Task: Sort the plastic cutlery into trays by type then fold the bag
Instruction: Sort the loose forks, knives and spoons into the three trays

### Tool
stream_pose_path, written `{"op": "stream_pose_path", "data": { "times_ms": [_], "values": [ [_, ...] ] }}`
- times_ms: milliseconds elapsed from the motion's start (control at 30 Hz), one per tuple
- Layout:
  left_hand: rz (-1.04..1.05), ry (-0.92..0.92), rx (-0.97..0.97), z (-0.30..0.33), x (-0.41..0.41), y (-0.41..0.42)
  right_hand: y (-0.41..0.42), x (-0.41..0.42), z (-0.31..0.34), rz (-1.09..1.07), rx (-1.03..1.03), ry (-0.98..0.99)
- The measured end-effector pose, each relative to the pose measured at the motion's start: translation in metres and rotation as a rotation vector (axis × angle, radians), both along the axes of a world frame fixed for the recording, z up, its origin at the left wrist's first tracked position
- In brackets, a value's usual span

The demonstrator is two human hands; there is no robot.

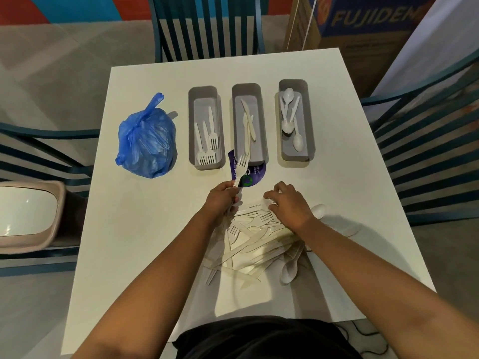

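- Nearest the camera, a loose pile of white plastic cutlery [259, 244] is lying on the near half of the white table [145, 229], with forks, knives and spoons crossing over one another.
- Far to the left of the pile, off the table's edge, a beige tub with a white inside [26, 216] is sitting beside the slatted chairs.
- Up and to the left of the pile, a knotted blue plastic bag [146, 143] is resting on the table, bulging and standing well apart from the cutlery.
- Just right of the bag, the left grey tray [204, 92] is holding three forks, tines pointing toward the pile.
- At the pile's far left edge, the left hand [220, 200] is gripping the handle of a single fork [240, 168], fingers curled round it, tines raised toward the trays.
- Directly beyond the pile, the middle grey tray [246, 89] is holding knives and is sitting partly on a purple sticker [255, 176].
- On the pile's far right part, the right hand [287, 203] is resting palm down with fingers bent onto the cutlery; I cannot tell whether it is pinching any piece.
- Beyond the pile to the right, the right grey tray [293, 85] is holding spoons.
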State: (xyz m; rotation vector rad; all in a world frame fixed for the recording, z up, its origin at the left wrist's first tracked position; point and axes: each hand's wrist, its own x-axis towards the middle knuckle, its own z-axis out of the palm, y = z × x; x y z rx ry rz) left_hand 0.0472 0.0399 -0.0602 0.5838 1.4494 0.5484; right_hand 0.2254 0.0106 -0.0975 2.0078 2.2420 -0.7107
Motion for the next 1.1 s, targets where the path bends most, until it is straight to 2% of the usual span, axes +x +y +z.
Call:
{"op": "stream_pose_path", "data": {
  "times_ms": [267,700,867,1100],
  "values": [
    [0.006,0.042,0.026,0.000,0.002,-0.006,0.003,0.004,0.001,0.049,-0.054,-0.008],
    [0.018,0.130,0.061,-0.001,0.011,-0.012,0.011,0.006,0.007,-0.152,-0.225,0.268],
    [0.041,0.139,0.059,-0.002,0.013,-0.017,0.012,0.012,0.012,-0.233,-0.243,0.265],
    [0.131,0.196,0.187,0.000,0.017,-0.021,0.009,0.017,0.017,-0.260,-0.035,0.290]
  ]
}}
